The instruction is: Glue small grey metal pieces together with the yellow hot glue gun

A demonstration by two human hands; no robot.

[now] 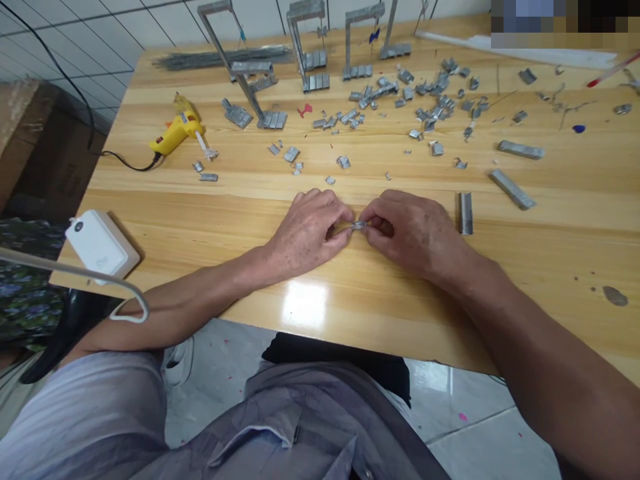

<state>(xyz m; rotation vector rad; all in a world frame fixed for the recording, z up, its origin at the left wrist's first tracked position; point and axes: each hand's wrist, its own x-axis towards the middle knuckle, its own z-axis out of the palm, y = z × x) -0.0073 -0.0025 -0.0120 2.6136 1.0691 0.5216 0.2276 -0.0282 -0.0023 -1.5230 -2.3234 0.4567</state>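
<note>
Between my two hands, just above the wooden table (240, 220), is a small silvery metal piece (359, 225). My left hand (315, 223) pinches its left end between thumb and forefinger. Its right end is in the fingertips of my right hand (413, 227), also closed in a pinch. The fingers cover part of the piece, so its full shape is hidden. Past the hands lie small bent metal bits, among them a folded clip (343, 162) and a tiny scrap (331, 180). A short metal channel strip (465, 213) lies right of my right hand.
A yellow glue gun (177, 130) lies at the left, its cord over the edge. A white box-shaped device (103, 245) sits at the left corner. Metal frames (305, 47) stand at the back beside a bundle of thin rods (200, 59). Staple clumps (440, 93) are scattered right of centre.
</note>
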